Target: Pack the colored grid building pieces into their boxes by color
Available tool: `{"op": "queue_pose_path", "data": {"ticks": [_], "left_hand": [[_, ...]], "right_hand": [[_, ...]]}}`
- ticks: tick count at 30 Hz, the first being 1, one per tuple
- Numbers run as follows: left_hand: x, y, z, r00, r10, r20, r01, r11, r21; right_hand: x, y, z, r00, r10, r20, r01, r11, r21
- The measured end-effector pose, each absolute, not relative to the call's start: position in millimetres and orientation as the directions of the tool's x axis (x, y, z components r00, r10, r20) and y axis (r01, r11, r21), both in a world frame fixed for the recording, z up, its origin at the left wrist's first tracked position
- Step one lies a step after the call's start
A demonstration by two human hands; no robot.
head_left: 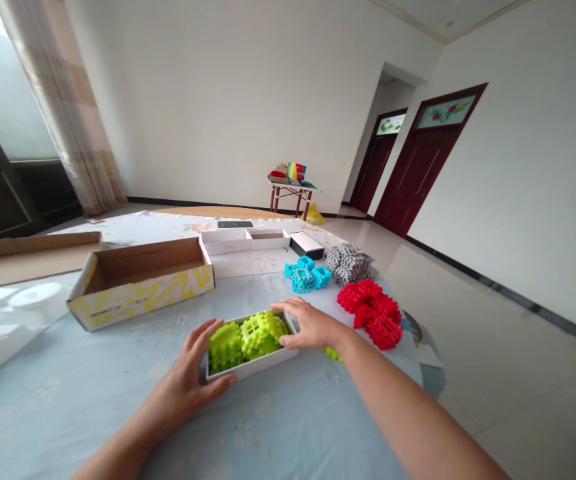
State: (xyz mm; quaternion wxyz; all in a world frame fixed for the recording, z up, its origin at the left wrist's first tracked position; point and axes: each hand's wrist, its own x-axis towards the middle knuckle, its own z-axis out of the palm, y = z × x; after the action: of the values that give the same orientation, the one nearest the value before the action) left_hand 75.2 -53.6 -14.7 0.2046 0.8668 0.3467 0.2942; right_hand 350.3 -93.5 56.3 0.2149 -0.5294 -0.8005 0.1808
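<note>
A small white box stands on the cloth in front of me, filled with lime-green toothed plastic building pieces. My left hand wraps the box's left end, thumb at the near corner and fingers along the far side. Across from it, my right hand grips the right end, its fingers over the far edge and its thumb beside the green pieces. Another bit of green shows on the table, partly hidden by my right forearm. Red pieces, blue pieces and a grey heap lie beyond it.
A yellow-and-white cardboard box stands open at the left, near a brown cardboard tray and clear plastic packaging. White open boxes, a black-sided box and a phone-like dark rectangle lie farther back. The table's edge curves at right.
</note>
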Motion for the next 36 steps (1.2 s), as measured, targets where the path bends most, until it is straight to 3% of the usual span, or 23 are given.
{"op": "queue_pose_path", "data": {"ticks": [3, 7, 13, 17, 20, 30, 36], "left_hand": [[76, -54, -14, 0.576, 0.713, 0.4, 0.51, -0.696, 0.505], [84, -59, -3, 0.55, 0.668, 0.5, 0.586, -0.736, 0.339], [113, -72, 28, 0.683, 0.517, 0.516, 0.525, -0.839, 0.145], [128, -71, 33, 0.755, 0.512, 0.41, 0.505, -0.853, 0.134], [131, -65, 29, 0.801, 0.482, 0.357, 0.468, -0.874, 0.131], [131, -64, 30, 0.789, 0.522, 0.323, 0.51, -0.851, 0.128], [131, -67, 42, 0.775, 0.529, 0.347, 0.501, -0.848, 0.175]], "right_hand": [[351, -94, 57, -0.343, 0.921, 0.182, 0.77, 0.387, -0.508], [351, -93, 56, -0.358, 0.916, 0.18, 0.788, 0.399, -0.468], [354, -99, 63, -0.412, 0.885, 0.216, 0.767, 0.465, -0.442], [373, -110, 72, -0.237, 0.915, 0.328, 0.753, 0.386, -0.534], [398, -122, 76, -0.088, 0.948, 0.306, 0.786, 0.254, -0.564], [426, -155, 56, -0.073, 0.996, -0.052, 0.951, 0.054, -0.303], [424, -153, 47, -0.066, 0.991, -0.112, 0.96, 0.033, -0.279]]}}
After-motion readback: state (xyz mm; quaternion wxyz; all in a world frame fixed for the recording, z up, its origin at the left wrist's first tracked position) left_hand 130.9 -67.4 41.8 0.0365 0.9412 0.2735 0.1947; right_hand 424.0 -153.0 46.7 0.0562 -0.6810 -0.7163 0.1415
